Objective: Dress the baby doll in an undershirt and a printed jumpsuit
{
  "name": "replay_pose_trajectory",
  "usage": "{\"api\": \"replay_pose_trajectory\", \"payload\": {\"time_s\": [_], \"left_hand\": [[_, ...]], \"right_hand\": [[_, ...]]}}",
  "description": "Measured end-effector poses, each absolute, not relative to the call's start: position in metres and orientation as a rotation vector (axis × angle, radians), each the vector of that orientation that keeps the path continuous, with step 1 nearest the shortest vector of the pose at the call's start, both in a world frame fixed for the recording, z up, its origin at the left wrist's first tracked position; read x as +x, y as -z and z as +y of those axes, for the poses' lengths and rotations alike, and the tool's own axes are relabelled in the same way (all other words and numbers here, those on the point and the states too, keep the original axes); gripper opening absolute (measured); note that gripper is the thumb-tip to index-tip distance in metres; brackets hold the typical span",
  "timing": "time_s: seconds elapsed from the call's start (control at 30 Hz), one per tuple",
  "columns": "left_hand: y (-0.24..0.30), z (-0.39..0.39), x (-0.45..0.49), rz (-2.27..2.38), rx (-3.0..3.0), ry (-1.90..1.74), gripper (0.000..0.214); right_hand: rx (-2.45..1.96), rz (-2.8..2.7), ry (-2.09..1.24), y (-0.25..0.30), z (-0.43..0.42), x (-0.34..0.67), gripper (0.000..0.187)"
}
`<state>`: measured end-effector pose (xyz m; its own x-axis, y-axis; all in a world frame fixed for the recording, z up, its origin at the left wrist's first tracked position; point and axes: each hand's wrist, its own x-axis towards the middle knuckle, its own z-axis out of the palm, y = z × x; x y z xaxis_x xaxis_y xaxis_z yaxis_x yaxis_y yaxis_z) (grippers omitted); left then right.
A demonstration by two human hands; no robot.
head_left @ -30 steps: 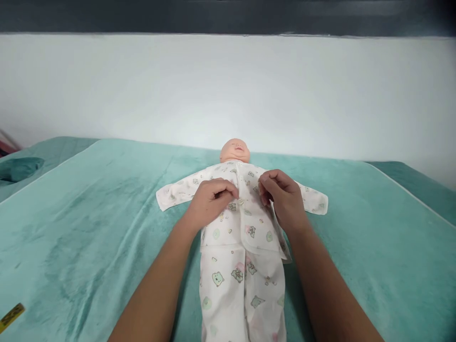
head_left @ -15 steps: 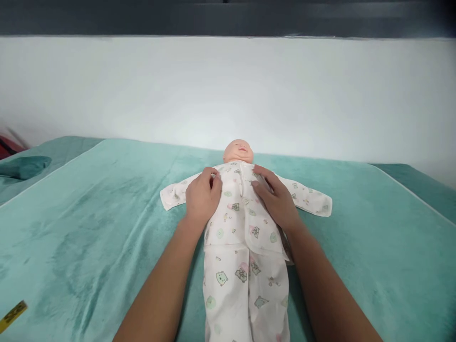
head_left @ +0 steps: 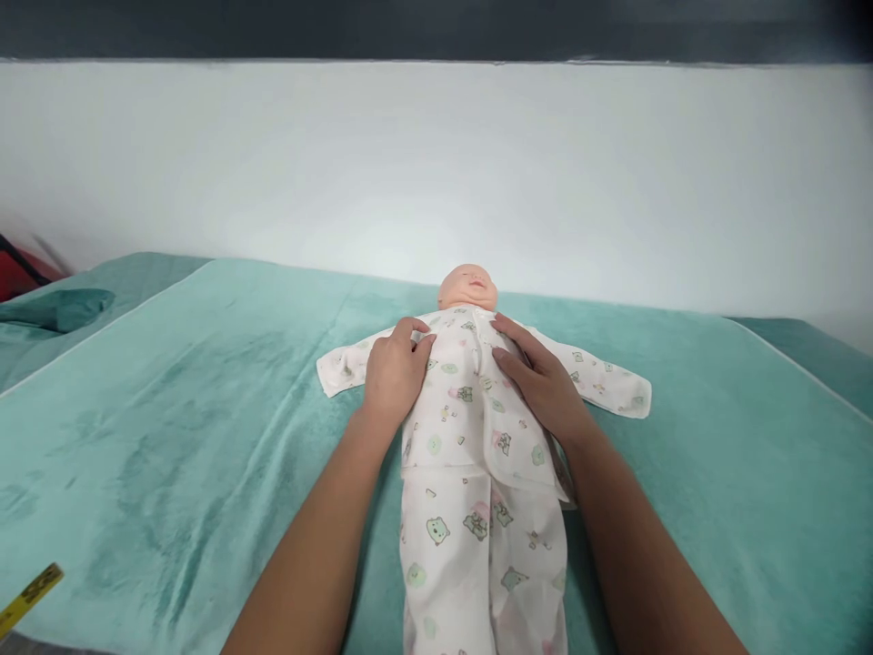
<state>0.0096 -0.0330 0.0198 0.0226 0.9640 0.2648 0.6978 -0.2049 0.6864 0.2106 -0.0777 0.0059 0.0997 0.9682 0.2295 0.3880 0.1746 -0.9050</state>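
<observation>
So there's a baby doll point(head_left: 467, 287) lying on its back on a teal blanket point(head_left: 716, 491), head close to the middle of the far edge and legs pointing at the near edge, running out of view at the bottom. It's dressed in a white jacket point(head_left: 450, 423) with little green and pink animal prints, plus matching trousers point(head_left: 443, 564), and the jacket's hem lies over the top of the trousers. Both sleeves are stretched out sideways, one toward the blanket's left edge, the other toward its right edge. The front seam runs down the chest, with a curved lower corner and a bit of cloth flaring out past the hip on the right-edge side; there's some small pale thing at mid-chest, too blurry to name. Left hand point(head_left: 397, 368) is on the jacket by the shoulder and armpit, thumb and forefinger bent with a gap between them, the other fingers mostly hidden. Right hand point(head_left: 546, 382) lies on the opposite side of the chest, fingers extended and loose, thumb spread away, not clutching anything I can see. Over at the near left corner there's a yellow strip point(head_left: 31, 600) with dark marks, and past the far left corner something red point(head_left: 24, 273) against the white wall point(head_left: 436, 173).
</observation>
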Motion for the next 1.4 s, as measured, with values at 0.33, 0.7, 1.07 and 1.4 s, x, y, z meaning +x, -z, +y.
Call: {"api": "replay_pose_trajectory", "payload": {"time_s": [0.33,0.7,1.07,1.4], "left_hand": [[-0.028,-0.03,-0.002,1.614,1.669,-1.055,0.016],[-0.023,-0.026,-0.011,1.732,1.763,-0.977,0.018],[0.017,-0.01,-0.013,1.903,2.438,-0.887,0.033],[0.033,-0.034,-0.107,2.123,2.387,-0.624,0.037]], "right_hand": [[-1.417,-1.444,-0.737,-0.01,-0.08,0.21,0.04],[-1.423,-1.378,-0.649,-0.005,-0.078,0.213,0.039],[-1.7,-1.627,-0.214,0.033,-0.045,0.243,0.047],[-2.164,-1.722,0.027,0.04,-0.059,0.29,0.053]]}}
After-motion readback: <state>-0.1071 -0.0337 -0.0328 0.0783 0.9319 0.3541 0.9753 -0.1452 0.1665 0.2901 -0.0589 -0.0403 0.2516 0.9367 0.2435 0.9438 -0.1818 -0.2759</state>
